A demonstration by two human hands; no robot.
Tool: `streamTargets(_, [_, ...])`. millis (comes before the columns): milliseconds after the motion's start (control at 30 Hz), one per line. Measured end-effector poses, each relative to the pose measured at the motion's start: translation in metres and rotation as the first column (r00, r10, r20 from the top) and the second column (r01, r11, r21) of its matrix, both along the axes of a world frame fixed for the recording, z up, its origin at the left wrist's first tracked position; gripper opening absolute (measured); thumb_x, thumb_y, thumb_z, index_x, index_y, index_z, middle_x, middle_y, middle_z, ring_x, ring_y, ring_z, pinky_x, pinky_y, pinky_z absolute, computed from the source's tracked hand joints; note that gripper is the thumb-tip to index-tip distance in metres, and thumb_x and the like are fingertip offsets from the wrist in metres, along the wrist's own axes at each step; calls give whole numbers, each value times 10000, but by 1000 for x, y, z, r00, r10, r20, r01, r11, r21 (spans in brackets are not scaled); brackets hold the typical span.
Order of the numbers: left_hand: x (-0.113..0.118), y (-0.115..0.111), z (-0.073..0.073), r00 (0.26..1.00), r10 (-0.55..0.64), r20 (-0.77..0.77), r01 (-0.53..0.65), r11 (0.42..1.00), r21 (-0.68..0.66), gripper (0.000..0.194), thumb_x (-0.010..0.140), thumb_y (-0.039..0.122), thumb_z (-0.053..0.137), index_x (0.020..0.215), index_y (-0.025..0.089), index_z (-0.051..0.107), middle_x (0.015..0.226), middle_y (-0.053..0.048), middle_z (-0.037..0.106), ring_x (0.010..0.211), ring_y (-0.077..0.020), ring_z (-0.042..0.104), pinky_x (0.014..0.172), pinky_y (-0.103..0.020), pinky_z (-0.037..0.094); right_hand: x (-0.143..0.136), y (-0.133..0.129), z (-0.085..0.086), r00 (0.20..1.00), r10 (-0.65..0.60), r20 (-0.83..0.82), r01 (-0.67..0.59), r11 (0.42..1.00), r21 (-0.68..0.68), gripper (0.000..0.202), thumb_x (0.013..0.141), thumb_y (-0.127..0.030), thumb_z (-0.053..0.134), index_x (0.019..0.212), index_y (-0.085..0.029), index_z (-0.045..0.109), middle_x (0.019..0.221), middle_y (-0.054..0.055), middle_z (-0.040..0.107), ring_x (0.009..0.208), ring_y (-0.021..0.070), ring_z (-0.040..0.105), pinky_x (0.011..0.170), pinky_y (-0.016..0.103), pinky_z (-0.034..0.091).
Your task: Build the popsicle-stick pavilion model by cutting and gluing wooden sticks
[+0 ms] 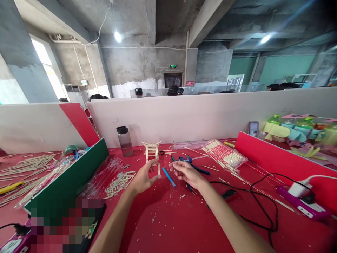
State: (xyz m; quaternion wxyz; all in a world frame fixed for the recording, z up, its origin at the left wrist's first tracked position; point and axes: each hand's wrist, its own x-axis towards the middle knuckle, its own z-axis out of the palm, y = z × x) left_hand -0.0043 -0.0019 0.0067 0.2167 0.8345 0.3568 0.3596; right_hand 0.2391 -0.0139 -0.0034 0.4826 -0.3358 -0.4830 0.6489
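My left hand [146, 177] is raised over the red table, its fingers curved around a short pale wooden stick [159, 169] that stands near the fingertips. Just behind it is a small wooden stick structure [152, 151] with upturned ends at its top. My right hand [185, 172] has its thumb and fingertips pressed together; whatever lies between them is too small to name. Between the two hands a blue stick [169, 176] rests on the table. Blue-handled pliers [200, 170] and a blue tool [185, 160] lie behind my right hand.
Short cut sticks [119, 183] are piled left of my left hand. A dark bottle [125, 141] stands behind them. Bundled sticks in plastic [226, 154] lie at the back right. Black cables and a purple power strip [302, 203] are at right. A green divider [71, 175] stands at left.
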Motion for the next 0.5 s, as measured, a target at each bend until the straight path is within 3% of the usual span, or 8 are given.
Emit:
streamTargets(133, [-18, 13, -4, 992, 25, -124, -27, 1000, -12, 529, 807, 347, 649, 1291, 207, 486, 1189, -106, 627, 1014, -251, 571, 904, -390, 454, 9, 3, 3, 999, -22, -31, 23, 999, 34, 296, 738, -426, 761, 885, -172, 720, 805, 26, 637, 596, 70, 457, 475, 193, 269])
streamTargets(300, [-17, 14, -15, 944, -6, -329, -20, 997, -74, 635, 728, 322, 716, 1313, 201, 500, 1112, -98, 676, 1116, -306, 544, 949, -418, 429, 6, 2, 0, 1000, 3, 18, -4, 999, 39, 311, 749, -443, 743, 896, -170, 719, 816, 36, 640, 598, 76, 450, 477, 198, 272])
streamTargets(500, [-18, 17, -21, 918, -4, -397, -46, 992, -118, 696, 707, 320, 740, 1346, 197, 491, 1143, -102, 684, 1144, -319, 537, 970, -420, 415, 4, 0, 3, 999, 14, 41, -16, 999, 52, 326, 754, -458, 736, 905, -170, 721, 821, 39, 628, 602, 78, 441, 477, 192, 281])
